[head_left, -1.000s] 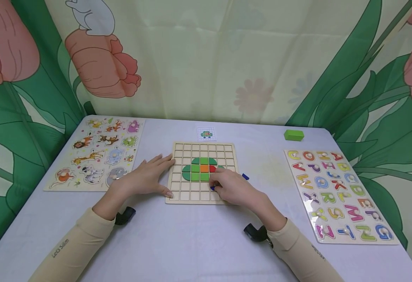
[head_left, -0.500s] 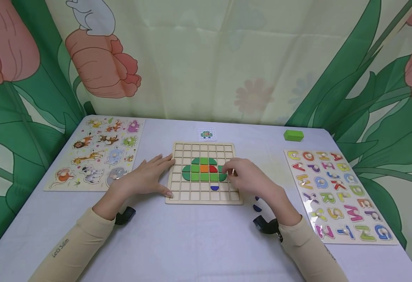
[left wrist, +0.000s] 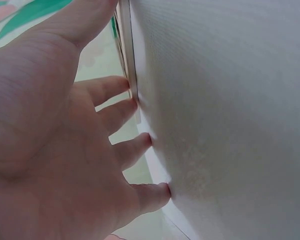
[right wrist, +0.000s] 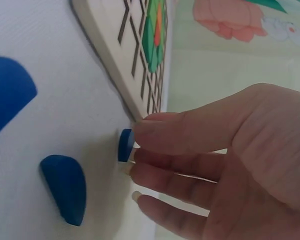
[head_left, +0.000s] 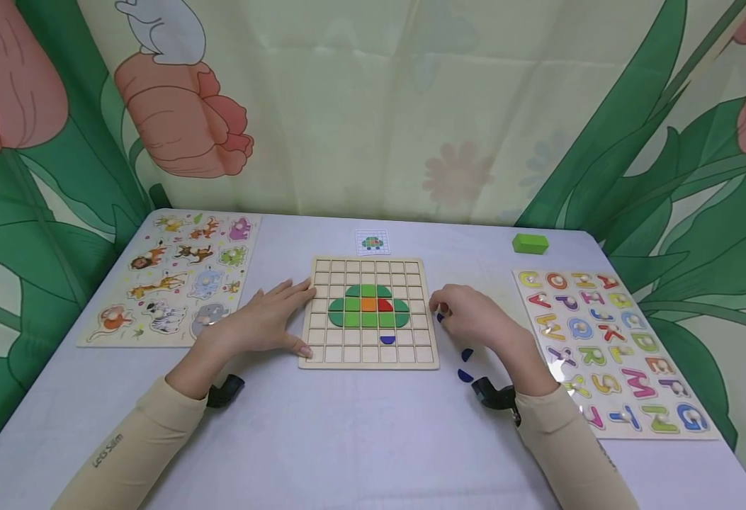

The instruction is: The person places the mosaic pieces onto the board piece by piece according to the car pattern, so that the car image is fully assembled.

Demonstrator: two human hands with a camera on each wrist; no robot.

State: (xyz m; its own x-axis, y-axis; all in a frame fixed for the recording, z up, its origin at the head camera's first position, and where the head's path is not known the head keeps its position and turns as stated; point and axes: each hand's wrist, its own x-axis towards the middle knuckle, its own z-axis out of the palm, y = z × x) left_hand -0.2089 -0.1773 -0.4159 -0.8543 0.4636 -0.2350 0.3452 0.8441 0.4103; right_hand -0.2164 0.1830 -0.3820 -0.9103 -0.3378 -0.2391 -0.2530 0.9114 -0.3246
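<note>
Right hand [head_left: 475, 319] pinches a small blue piece [right wrist: 125, 145] just right of the grid board [head_left: 321, 354].
Left hand [head_left: 264, 322] lies flat, fingers spread, against the board's left edge; both forearms rest low.

My arms: both in long beige sleeves [head_left: 124, 453], snug to the wrist. Left sleeve bears small grey lettering along the forearm. Black wrist mounts [head_left: 224, 389], one strapped under each wrist. My hands bare, no rings, nails short.
</note>
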